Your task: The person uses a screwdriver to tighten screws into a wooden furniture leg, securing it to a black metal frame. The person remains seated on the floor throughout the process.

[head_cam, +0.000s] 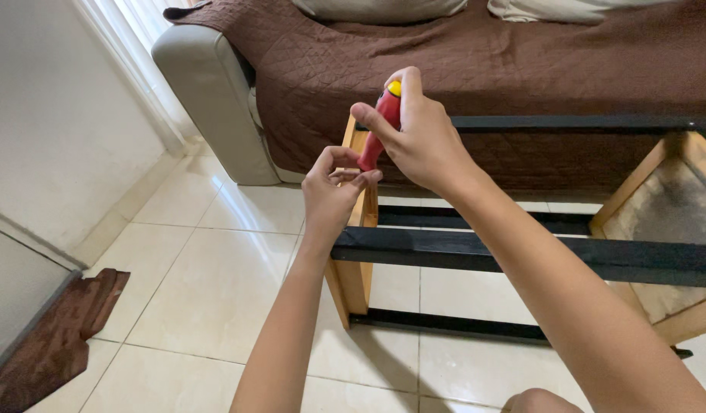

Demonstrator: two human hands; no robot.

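Your count: two bare hands, left hand (328,191) and right hand (419,134). One red plastic-handled screwdriver with yellow cap (380,126). Four black metal bars (521,256) visible on frame. Two light wooden end panels (354,252). One sofa under brown quilted cover (483,61). Two pale cushions (376,8). One brown mat (58,340).

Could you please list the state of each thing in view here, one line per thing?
Screwdriver: held upright in the right hand, tip down at the frame's top edge.
Left hand: fingers pinched at the screwdriver's tip.
Frame: wood ends with black rails, standing on the floor.
Sofa: draped with a brown quilted cover.
Brown cloth: crumpled on the floor by the wall.
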